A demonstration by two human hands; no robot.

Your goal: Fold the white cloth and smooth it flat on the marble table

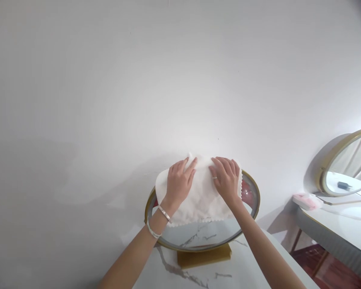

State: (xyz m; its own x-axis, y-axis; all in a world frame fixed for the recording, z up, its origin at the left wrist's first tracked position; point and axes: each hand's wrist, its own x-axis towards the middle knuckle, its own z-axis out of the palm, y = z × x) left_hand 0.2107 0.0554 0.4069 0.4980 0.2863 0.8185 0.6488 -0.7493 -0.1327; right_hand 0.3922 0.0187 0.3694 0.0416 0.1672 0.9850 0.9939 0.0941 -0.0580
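Observation:
A white cloth [203, 196] with a scalloped edge hangs over the upper part of a round mirror [210, 237] with a gold rim. My left hand [179, 180] grips the cloth's upper left portion, its fingers bent over the top. On the upper right, my right hand [227, 176] holds the same cloth, thumb toward me and fingers along the top edge. Cloth hides the mirror's top rim, and I cannot see what the fingertips touch behind it. The lower glass shows and reflects marble veining.
The mirror's gold base [204, 257] stands on a white marble-patterned tabletop [210, 279] close to a pale wall [180, 80]. At right, another table [345, 224] carries a second gold-rimmed mirror [349, 172] and a pink-and-white packet [307, 200]. Reddish floor [333, 269] shows underneath.

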